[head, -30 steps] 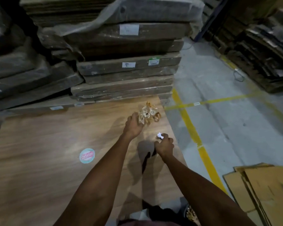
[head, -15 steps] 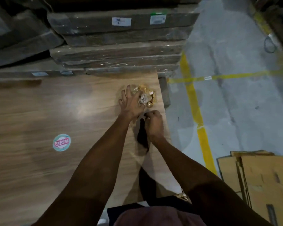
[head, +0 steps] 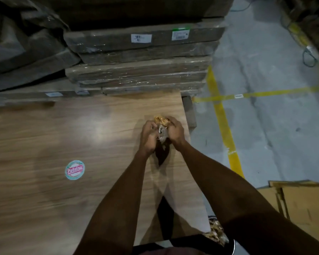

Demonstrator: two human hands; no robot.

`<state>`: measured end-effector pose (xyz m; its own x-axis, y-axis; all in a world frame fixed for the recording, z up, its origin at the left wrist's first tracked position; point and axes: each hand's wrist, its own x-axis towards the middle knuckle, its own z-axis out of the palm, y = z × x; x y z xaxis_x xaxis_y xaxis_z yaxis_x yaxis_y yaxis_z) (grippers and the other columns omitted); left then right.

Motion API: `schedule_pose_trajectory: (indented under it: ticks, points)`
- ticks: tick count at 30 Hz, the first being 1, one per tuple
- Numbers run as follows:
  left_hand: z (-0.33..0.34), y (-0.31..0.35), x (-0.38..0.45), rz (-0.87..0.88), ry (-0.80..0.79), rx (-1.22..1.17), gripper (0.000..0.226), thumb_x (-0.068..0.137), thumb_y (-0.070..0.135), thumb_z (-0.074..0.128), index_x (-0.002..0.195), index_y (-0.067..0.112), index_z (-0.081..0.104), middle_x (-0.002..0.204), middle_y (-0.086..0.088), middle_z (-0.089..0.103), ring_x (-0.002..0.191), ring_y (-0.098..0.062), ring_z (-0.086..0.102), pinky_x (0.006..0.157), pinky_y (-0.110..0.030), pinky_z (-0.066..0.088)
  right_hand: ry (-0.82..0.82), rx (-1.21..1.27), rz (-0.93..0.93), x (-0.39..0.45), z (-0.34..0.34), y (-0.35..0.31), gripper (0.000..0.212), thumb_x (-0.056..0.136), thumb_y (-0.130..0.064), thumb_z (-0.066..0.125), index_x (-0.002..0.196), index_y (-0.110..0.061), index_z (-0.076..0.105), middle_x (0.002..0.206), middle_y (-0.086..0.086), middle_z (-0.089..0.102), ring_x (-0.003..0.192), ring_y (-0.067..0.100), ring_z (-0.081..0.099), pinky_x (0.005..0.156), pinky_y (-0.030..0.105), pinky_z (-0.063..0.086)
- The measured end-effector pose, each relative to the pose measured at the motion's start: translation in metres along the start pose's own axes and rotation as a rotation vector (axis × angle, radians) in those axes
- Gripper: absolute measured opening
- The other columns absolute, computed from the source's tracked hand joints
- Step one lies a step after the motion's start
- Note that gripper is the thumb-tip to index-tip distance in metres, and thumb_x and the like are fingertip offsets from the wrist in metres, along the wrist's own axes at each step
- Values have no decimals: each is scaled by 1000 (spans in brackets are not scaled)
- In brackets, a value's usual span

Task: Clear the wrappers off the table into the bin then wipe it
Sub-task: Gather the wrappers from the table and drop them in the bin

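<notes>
A bunch of crumpled gold and silver wrappers (head: 161, 127) sits near the far right corner of the wooden table (head: 81, 199). My left hand (head: 149, 137) curls round the bunch from the left. My right hand (head: 175, 132) curls round it from the right, so both hands cup the wrappers between them. Much of the bunch is hidden by my fingers. At the bottom right, below the table edge, part of a bin (head: 217, 234) shows with wrappers inside.
A round sticker (head: 75, 169) lies on the table's left half. Wrapped board stacks (head: 140, 57) rise behind the table's far edge. To the right is grey floor with yellow lines (head: 224, 126), and flattened cardboard (head: 302, 201) lies at the lower right.
My right hand moved up from beside my left wrist to the right side of the wrappers. Both hands now gather the bunch together. The camera tilted further down.
</notes>
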<state>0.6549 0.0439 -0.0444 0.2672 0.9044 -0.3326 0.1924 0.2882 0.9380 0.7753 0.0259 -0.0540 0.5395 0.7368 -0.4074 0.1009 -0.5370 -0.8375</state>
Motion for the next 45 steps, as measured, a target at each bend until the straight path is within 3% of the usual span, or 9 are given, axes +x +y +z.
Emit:
schedule_pose_trajectory:
  ticks: [3,6,11,17,24,28,32,39,45]
  points:
    - [4,-7,-31,-194,117,-483,9,84,26,62,91,20,59,100,-14,60,92,-29,60,84,-40,51,-35,338,160,-43,33,16,40,99,-42,49,127,-18,66,127,7,69,118,25,64,108,48,50]
    - [-5,-20,-67,-290,261,-527,17,100,33,54,109,19,58,113,-18,62,98,-30,64,81,-36,55,27,499,280,-88,69,36,63,84,-70,52,123,-23,67,123,6,71,110,23,69,99,47,56]
    - [-54,-26,-119,-192,320,-547,33,109,34,38,136,16,41,127,-10,57,98,-17,63,73,-20,56,30,469,135,-154,99,34,40,82,-62,59,112,-39,71,120,1,71,115,25,66,104,53,52]
    - [-102,18,-165,-271,96,-744,54,108,47,28,127,9,62,119,-10,70,106,-22,68,91,-29,55,110,488,-6,-213,114,-11,36,82,-67,57,114,-52,66,129,-3,66,123,21,62,108,52,49]
    - [-129,56,-215,-67,-65,-542,66,77,65,68,113,10,69,121,-27,66,116,-43,63,102,-65,45,338,405,-129,-308,99,-73,39,83,-66,51,115,-46,63,121,-8,65,120,17,59,105,44,49]
    - [-109,70,-255,9,-123,-507,28,88,42,59,97,18,70,101,-9,70,105,-30,67,97,-51,51,414,586,-131,-350,66,-81,23,91,-44,60,111,-35,65,116,-2,71,108,16,69,97,48,56]
    - [-79,75,-292,-81,-271,-635,63,94,59,51,124,5,66,122,-14,71,118,-31,66,109,-48,48,474,783,-140,-385,24,-74,11,101,-22,57,111,-24,63,105,0,72,91,7,73,74,24,58]
    - [-16,55,-344,55,-413,-484,76,74,81,64,114,16,70,123,-18,68,120,-34,63,109,-58,45,629,881,-110,-422,-38,-35,16,104,-22,53,118,-24,62,115,0,70,97,7,72,72,16,54]
    - [51,37,-402,81,-527,-381,62,91,57,45,127,7,57,110,-5,69,103,-16,69,88,-34,54,832,915,-23,-450,-100,27,29,104,-23,54,132,-13,56,106,-2,68,82,0,71,64,13,53]
